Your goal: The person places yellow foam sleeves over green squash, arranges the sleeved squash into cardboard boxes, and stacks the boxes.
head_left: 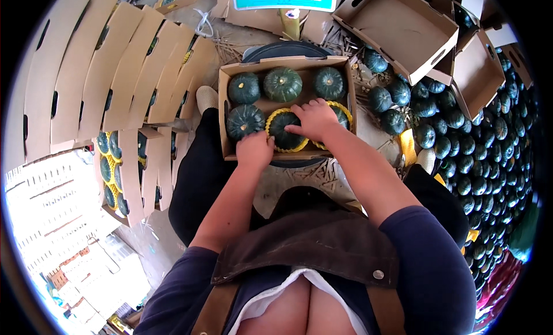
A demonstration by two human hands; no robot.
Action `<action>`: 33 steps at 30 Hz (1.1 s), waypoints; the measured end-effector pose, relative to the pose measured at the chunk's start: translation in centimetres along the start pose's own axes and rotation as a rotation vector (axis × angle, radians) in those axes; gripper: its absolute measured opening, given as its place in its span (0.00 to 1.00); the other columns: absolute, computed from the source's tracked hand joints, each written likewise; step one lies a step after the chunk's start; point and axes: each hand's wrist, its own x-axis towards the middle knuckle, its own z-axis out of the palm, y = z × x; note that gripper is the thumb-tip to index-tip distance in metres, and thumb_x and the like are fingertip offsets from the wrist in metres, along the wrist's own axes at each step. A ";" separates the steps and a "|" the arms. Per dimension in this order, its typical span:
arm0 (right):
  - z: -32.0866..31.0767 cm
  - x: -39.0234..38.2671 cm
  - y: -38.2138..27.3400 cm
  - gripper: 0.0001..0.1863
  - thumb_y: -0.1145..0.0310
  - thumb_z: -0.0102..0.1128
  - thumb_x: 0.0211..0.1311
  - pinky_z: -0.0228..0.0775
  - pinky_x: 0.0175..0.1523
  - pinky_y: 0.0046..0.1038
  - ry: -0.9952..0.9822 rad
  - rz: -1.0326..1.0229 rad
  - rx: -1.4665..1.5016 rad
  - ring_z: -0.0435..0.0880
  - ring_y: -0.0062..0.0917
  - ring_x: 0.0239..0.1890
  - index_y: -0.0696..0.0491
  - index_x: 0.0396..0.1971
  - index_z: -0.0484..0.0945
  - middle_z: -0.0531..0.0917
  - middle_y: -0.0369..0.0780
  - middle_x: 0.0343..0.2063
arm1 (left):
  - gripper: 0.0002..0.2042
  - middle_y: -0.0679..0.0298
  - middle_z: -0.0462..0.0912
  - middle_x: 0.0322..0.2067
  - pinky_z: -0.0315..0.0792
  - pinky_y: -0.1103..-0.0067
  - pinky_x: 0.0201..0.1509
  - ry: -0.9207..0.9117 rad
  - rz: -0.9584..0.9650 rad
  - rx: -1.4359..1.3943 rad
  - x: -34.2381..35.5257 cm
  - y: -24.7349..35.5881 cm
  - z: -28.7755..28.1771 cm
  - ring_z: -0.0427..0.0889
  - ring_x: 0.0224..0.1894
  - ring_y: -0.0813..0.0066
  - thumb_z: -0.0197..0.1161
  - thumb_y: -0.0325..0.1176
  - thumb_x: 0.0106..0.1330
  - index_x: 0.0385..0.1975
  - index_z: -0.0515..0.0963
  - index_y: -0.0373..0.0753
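Note:
A cardboard box (224,148) in front of me holds several dark green pumpkins in two rows. In the near row, a plain pumpkin (246,121) lies at the left. The middle pumpkin (282,133) has a yellow foam net (280,111) ringed around it, and the right-hand pumpkin (341,114) has another. My left hand (254,149) is closed at the near left side of the middle pumpkin, fingertips on its net. Across the gap between the two netted pumpkins lies my right hand (314,119), thumb over the middle one and bent fingers on the netting; its grip is partly hidden.
The box rests on a round black stool (288,49). Beyond it is a scale with a turquoise frame (285,1). Stacked cartons (86,76) stand at the left. To the right are empty boxes (397,24) and a large pile of pumpkins (484,156).

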 end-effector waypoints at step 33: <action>9.2 -15.9 17.9 0.09 0.68 0.54 0.51 0.70 0.39 0.39 0.733 0.750 0.556 0.77 0.44 0.34 0.50 0.34 0.71 0.77 0.47 0.34 | 0.14 0.51 0.76 0.41 0.66 0.72 0.48 0.417 -0.358 -0.447 3.8 -7.2 0.7 0.75 0.43 0.55 0.45 0.28 0.65 0.50 0.66 0.33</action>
